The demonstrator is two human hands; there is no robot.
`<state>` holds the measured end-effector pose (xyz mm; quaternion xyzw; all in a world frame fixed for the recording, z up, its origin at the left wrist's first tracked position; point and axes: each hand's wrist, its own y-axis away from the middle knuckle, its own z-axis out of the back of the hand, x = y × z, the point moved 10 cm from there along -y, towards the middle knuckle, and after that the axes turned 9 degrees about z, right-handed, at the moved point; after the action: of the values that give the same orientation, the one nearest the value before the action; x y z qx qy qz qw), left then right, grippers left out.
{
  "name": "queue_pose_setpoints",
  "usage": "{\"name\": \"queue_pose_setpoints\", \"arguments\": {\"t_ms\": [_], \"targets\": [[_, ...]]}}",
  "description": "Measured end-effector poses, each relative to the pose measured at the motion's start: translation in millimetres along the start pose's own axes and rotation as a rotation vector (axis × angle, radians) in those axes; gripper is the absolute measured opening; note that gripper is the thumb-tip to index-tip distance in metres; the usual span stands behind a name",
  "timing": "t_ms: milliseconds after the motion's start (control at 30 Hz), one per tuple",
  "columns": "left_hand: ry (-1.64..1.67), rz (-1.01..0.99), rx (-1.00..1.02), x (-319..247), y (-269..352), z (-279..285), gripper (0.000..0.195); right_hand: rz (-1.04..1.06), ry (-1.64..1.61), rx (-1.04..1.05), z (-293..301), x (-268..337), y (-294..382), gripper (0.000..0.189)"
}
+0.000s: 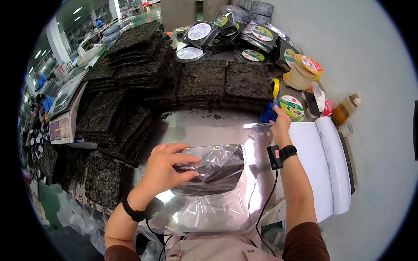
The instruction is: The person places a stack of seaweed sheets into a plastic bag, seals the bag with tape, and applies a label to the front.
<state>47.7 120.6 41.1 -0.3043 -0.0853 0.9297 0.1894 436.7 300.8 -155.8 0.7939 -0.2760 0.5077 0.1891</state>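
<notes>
A stack of dark dried seaweed sheets wrapped in clear plastic film [222, 173] lies in front of me. My left hand [168, 166] is on its left end, thumb and fingers spread across the film and holding it. Beyond it to the right, my right hand [281, 124] is at a blue tape dispenser [268, 112] that carries a roll of yellow tape [276, 87]. Thumb and index finger meet the dispenser's right side; whether they pinch tape or the dispenser cannot be made out. Loose clear film [202, 212] spreads towards my apron.
Tall seaweed stacks [137, 65] stand left and behind, beside a scale [62, 127]. Labelled packs [258, 36] pile at the back. Label rolls [302, 71], a phone [312, 104], a bottle [346, 107] and a white sheet roll [333, 166] line the right, near the wall.
</notes>
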Motion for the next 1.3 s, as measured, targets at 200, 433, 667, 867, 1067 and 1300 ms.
{"name": "queue_pose_setpoints", "arguments": {"t_ms": [200,433,667,867,1067,1300], "targets": [[-0.008,-0.013,-0.004,-2.2,-2.3,0.9,0.035,0.232,0.288,0.032,12.7,-0.4,-1.3,0.022],[0.032,0.012,0.009,5.8,-13.6,-0.5,0.031,0.133,0.444,0.217,42.9,4.0,21.5,0.017],[0.166,0.249,0.089,41.1,-23.1,-11.3,0.032,0.037,0.167,0.748,-51.8,71.2,263.7,0.013],[0.174,0.261,0.077,43.8,-26.1,-11.8,0.033,0.017,0.115,0.651,-109.7,67.7,303.9,0.024],[0.146,0.208,0.089,42.1,-21.6,-10.8,0.039,-0.014,0.207,0.624,-120.3,48.1,300.4,0.026],[0.032,0.103,0.077,26.6,-15.0,-6.8,0.047,-0.007,0.449,0.720,-111.0,41.1,295.6,0.031]]}}
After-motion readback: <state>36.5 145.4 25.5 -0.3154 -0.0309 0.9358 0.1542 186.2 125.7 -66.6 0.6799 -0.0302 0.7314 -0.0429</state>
